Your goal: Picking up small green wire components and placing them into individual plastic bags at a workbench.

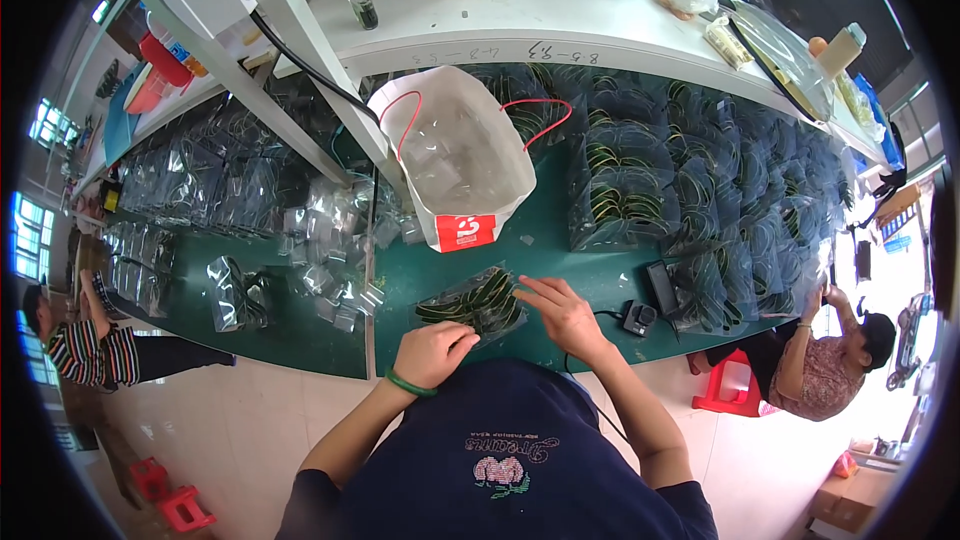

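Observation:
A clear plastic packet with dark green, yellow-edged curved strips inside lies flat on the green tabletop in front of me. My left hand, a green bangle on its wrist, is closed at the packet's near edge, thumb and forefinger pressed together there. At the packet's right end is my right hand, its fingers stretched out and partly apart; its fingertips reach the plastic. Exactly how much of the plastic lies between my left fingertips is hard to see.
Beyond the packet stands a white paper bag with red handles. Stacked packets fill the right; loose small clear bags lie left. A small black camera sits by my right hand. Other people sit at both sides.

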`<move>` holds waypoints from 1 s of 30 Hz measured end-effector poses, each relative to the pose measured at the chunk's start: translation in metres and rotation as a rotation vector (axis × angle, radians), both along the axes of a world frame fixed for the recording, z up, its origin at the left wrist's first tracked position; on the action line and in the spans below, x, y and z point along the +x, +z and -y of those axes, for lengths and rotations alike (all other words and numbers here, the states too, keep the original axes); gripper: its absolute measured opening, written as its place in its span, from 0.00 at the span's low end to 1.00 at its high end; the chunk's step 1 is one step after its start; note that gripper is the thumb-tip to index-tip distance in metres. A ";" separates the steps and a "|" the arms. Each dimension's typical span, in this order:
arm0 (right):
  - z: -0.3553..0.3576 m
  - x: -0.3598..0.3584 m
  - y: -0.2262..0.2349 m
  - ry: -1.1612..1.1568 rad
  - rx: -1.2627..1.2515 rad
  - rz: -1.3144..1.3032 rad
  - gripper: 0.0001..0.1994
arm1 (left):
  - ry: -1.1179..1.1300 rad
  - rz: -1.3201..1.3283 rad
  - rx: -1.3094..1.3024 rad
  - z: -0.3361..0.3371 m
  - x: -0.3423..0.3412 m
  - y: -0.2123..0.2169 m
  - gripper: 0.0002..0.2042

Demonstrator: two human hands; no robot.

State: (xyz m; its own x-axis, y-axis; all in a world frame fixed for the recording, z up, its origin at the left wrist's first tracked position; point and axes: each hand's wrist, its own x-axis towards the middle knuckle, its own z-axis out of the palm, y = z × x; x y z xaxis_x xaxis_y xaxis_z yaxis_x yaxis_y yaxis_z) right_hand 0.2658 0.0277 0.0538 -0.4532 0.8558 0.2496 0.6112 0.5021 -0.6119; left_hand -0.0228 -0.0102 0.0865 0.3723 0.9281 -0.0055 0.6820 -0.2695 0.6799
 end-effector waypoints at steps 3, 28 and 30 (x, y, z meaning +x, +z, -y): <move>-0.002 -0.004 -0.002 0.032 0.030 0.041 0.24 | -0.046 0.048 -0.100 -0.005 -0.001 -0.020 0.14; 0.016 -0.010 -0.022 0.034 0.046 0.117 0.26 | -0.026 -0.384 0.118 -0.044 0.016 -0.077 0.06; 0.011 -0.006 -0.019 0.039 0.055 0.137 0.27 | -0.018 -0.372 0.121 -0.045 0.011 -0.075 0.06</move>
